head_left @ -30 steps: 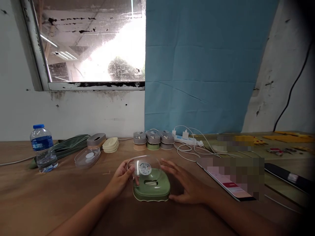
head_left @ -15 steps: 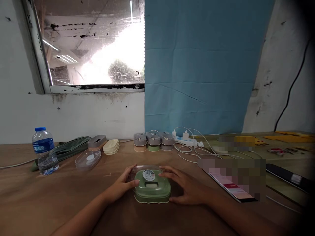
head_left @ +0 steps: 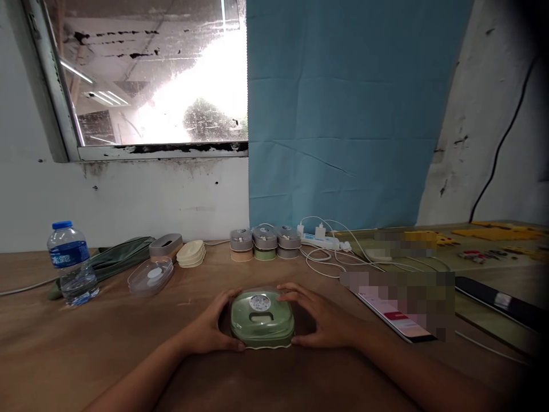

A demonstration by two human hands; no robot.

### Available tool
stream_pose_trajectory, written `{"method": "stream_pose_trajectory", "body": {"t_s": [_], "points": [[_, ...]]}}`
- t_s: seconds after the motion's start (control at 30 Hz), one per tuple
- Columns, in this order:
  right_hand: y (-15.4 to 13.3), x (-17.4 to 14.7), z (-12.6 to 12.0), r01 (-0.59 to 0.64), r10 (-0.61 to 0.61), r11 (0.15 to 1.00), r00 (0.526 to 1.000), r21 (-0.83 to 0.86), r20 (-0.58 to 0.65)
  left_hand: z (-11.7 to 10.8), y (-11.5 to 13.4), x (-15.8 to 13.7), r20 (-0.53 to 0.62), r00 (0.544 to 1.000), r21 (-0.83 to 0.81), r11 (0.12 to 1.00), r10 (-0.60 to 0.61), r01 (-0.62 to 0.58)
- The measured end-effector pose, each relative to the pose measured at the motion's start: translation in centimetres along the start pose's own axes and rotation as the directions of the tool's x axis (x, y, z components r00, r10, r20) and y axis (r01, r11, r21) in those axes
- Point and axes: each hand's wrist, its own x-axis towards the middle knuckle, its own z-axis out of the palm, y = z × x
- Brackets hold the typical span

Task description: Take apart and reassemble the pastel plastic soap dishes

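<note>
Between my hands a green oval plastic box [head_left: 262, 328] rests on the brown table. Its clear lid [head_left: 240, 312] covers it and bears a round printed sticker [head_left: 259, 302]; a dark slot shows through just below. A pale wavy rim runs along the bottom edge. My left hand [head_left: 212, 325] grips the left side, thumb low at the front corner and fingers round the far side. On the right, my right hand [head_left: 328, 317] holds the box with its fingers at the top far edge and its thumb at the bottom front corner.
Behind stand several small lidded boxes [head_left: 265, 240]. To the left are a water bottle [head_left: 71, 260], clear lids [head_left: 150, 276], cream pieces [head_left: 191, 253] and a grey-topped box [head_left: 166, 247]. A power strip [head_left: 319, 240] with cables and a phone [head_left: 398, 320] lie to the right.
My left thumb has moved from the top of the lid down to the box's lower front corner. The clear lid, shifted to the left before, now sits squarely over the green box.
</note>
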Motion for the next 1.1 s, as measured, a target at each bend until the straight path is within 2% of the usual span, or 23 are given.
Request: {"method": "stream_pose_trajectory", "body": {"t_s": [0.33,0.8,1.1], "points": [[0.2,-0.1,0.1,0.011,-0.011,1.0,1.0,-0.005,-0.016,0.0,-0.2,0.1,-0.04,0.999,-0.042,0.999,-0.018,0.017],[0.0,-0.2,0.3,0.091,-0.097,0.993,0.993,-0.07,-0.072,0.1,-1.6,0.5,-0.068,0.996,-0.147,0.987,0.062,-0.071],[-0.1,-0.1,0.4,0.121,-0.128,0.989,0.987,-0.083,-0.097,0.2,-1.1,0.5,-0.075,0.996,-0.169,0.984,0.051,-0.063]]}}
